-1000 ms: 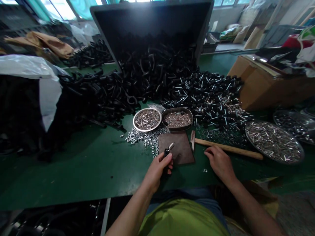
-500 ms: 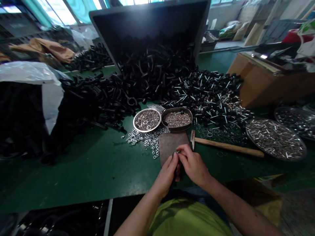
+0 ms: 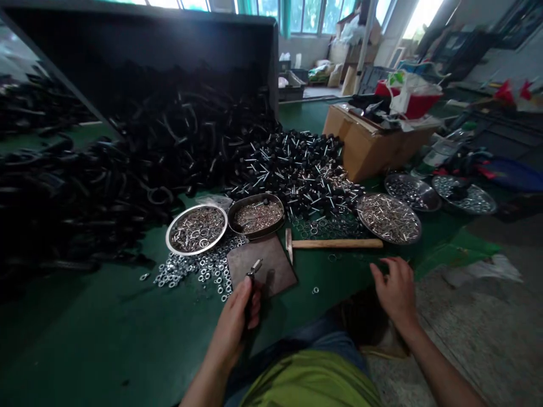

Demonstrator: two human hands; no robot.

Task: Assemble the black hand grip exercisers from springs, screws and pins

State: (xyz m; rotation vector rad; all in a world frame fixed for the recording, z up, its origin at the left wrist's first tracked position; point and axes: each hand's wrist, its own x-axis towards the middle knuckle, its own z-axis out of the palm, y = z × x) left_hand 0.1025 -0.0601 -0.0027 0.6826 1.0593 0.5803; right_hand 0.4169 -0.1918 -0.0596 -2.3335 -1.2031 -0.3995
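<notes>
My left hand (image 3: 236,317) is closed around a black part (image 3: 250,276), most of which is hidden in the fist. From its top sticks a small metal coil spring (image 3: 257,264), tilted to the right above a flat metal plate (image 3: 278,265). My right hand (image 3: 395,288) is apart from it over the table's right front, thumb and fingers spread, with nothing visible between them. Closest to that hand are the end of a hammer (image 3: 335,244) with a wooden handle and a round dish of metal pins (image 3: 389,219). A loose metal ring (image 3: 315,290) lies between the hands.
A round dish (image 3: 168,240) and an oval tin (image 3: 280,224) hold small metal parts. Metal rings (image 3: 178,269) are scattered before them. Black parts (image 3: 190,135) spill from a large tilted bin (image 3: 275,68). Black-headed bolts (image 3: 297,164) are heaped near a cardboard box (image 3: 365,147).
My hands were together over the metal plate; the right has moved away to the right and spread its fingers. The left keeps the black part, its spring now showing. The view has turned right.
</notes>
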